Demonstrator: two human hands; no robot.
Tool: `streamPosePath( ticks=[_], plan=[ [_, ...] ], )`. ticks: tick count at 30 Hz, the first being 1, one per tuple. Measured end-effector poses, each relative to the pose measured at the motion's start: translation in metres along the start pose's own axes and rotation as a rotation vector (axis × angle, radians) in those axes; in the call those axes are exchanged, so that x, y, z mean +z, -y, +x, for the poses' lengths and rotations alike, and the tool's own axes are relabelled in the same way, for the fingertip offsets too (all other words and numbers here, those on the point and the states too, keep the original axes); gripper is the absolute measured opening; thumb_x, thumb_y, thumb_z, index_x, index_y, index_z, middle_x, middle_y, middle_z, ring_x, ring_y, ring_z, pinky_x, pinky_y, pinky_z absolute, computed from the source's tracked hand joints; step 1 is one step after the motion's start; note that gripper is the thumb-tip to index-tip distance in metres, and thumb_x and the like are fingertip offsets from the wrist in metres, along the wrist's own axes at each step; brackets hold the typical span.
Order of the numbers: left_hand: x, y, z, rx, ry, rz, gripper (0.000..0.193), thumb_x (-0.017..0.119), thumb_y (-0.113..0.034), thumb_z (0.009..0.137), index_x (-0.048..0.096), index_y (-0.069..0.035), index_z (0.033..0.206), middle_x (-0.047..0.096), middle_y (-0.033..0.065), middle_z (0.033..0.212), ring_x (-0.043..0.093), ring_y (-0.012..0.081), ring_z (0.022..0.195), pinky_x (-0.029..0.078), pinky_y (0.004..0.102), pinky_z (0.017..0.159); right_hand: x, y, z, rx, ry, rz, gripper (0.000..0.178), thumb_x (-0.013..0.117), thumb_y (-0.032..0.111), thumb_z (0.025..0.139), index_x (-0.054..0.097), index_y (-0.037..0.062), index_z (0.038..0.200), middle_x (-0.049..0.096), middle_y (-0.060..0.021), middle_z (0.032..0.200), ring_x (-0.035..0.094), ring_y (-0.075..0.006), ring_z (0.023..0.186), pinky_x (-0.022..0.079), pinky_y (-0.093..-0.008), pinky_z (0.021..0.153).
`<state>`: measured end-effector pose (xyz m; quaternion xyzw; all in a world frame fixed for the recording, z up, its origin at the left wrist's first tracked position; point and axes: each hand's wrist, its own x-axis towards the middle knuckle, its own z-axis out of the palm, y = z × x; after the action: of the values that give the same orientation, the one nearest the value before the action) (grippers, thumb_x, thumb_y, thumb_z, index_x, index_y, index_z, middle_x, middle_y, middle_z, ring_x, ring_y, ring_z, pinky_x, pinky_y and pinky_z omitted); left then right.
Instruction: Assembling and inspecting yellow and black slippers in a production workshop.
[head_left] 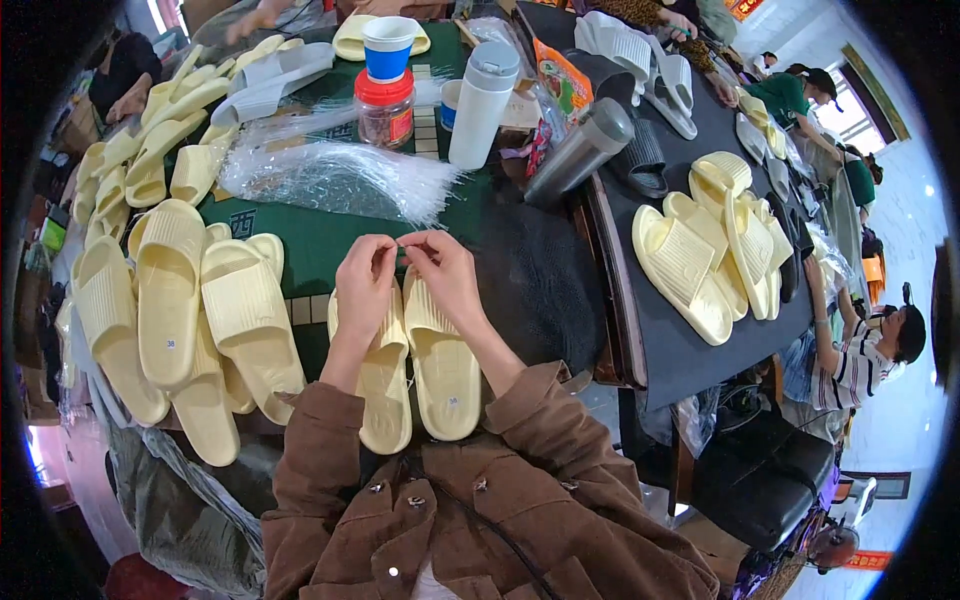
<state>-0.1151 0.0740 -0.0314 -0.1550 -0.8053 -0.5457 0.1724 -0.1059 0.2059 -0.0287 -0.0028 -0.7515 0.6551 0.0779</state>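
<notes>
A pair of pale yellow slides lies side by side at the near edge of the table, the left slide (383,405) next to the right slide (446,388), their soles' heels toward me. Over their toe ends are my left hand (366,283) and my right hand (447,278), fingertips pinched close together. Whatever is between the fingers is too small to make out. Just beyond my hands a bundle of clear thin plastic strands (340,178) is spread on the green table top (310,262).
Many yellow slides (168,300) are heaped at left. Farther off stand a red-lidded jar (385,110) with a blue-and-white paper cup (389,48) on top, a white bottle (484,108) and a leaning grey flask (580,150). More yellow slides (690,250) lie on the dark right-hand table. Other people work around.
</notes>
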Motion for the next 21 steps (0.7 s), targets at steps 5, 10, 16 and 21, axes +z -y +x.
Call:
streamPosePath(
  ticks=[5,10,16,21],
  plan=[
    [-0.0010,-0.0023,0.0002,0.000,-0.032,-0.018,0.008,0.059,0.002,0.086,0.058,0.001,0.094,0.059,0.0102,0.085,0.057,0.0178,0.067,0.047,0.0278,0.062,0.0010,-0.0010,-0.0009,0.017,-0.002,0.087,0.013,0.058,0.002,0.090,0.067,0.0005,0.100,0.065,-0.0055,0.092,0.066,-0.0109,0.077,0.051,-0.0240,0.065],
    [0.0007,0.0021,-0.0007,-0.003,0.019,-0.013,0.009,0.060,0.002,0.085,0.058,0.001,0.094,0.059,0.0107,0.085,0.057,0.0183,0.068,0.047,0.0284,0.062,-0.0004,-0.0010,-0.0009,0.030,0.021,0.026,0.014,0.059,0.002,0.090,0.067,-0.0008,0.101,0.065,-0.0048,0.091,0.065,-0.0095,0.077,0.052,-0.0244,0.065],
    [0.0014,0.0027,-0.0008,0.004,0.038,-0.002,0.009,0.061,0.003,0.085,0.059,0.001,0.093,0.060,0.0111,0.085,0.058,0.0190,0.067,0.047,0.0295,0.061,0.0019,-0.0072,0.0000,-0.049,0.004,0.068,0.014,0.058,0.003,0.090,0.067,-0.0008,0.101,0.066,-0.0049,0.089,0.064,-0.0091,0.076,0.052,-0.0242,0.066],
    [0.0007,0.0022,-0.0007,0.005,0.044,0.002,0.009,0.061,0.003,0.085,0.059,0.001,0.093,0.061,0.0111,0.086,0.060,0.0190,0.068,0.049,0.0292,0.063,0.0015,-0.0048,0.0006,0.041,0.021,0.104,0.014,0.058,0.005,0.091,0.065,-0.0015,0.101,0.068,-0.0049,0.089,0.064,-0.0088,0.075,0.052,-0.0237,0.066]
  ],
)
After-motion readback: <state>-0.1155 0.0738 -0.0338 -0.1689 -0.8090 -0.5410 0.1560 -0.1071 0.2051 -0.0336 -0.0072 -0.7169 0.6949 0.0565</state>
